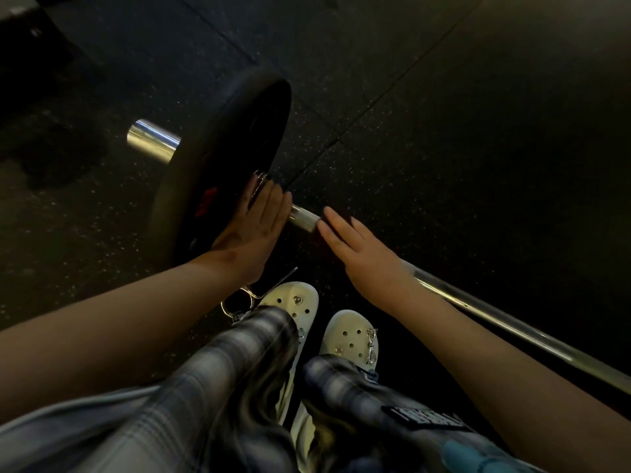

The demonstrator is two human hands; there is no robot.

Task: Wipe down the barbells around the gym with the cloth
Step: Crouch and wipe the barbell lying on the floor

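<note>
Where the barbell (478, 305) lies: down on the dark speckled rubber floor (444, 131), running from upper left to lower right, just ahead of the person's feet.
Plate (218, 158): one big black disc loaded near the left end, standing on edge, with a red marking on its near face.
Sleeve end (153, 145): a bright chrome stub poking out beyond the plate on the left.
Left hand (252, 230): and there it is, flat against the plate's inner face right by the bar, palm on the disc, holding nothing.
Left fingers (273, 203): straight and pressed together, pointing up along the plate.
Right hand (362, 257): laid over the shaft just to the right, with a short knurled stretch (305, 218) of bar showing between the two hands.
Right fingers (336, 220): stretched forward and slightly spread across the bar. Whether the thumb wraps underneath, I cannot tell.
Spring clip (244, 298): a wire collar lying loose on the floor, just below the left wrist and beside the left shoe.
Clogs (290, 302): a white pair with holes and small shiny charms, toes close to the bar.
Trousers (239, 356): plaid, grey and dark, filling the lower middle.
Lower right corner: a bluish patch, too blurred to identify.
</note>
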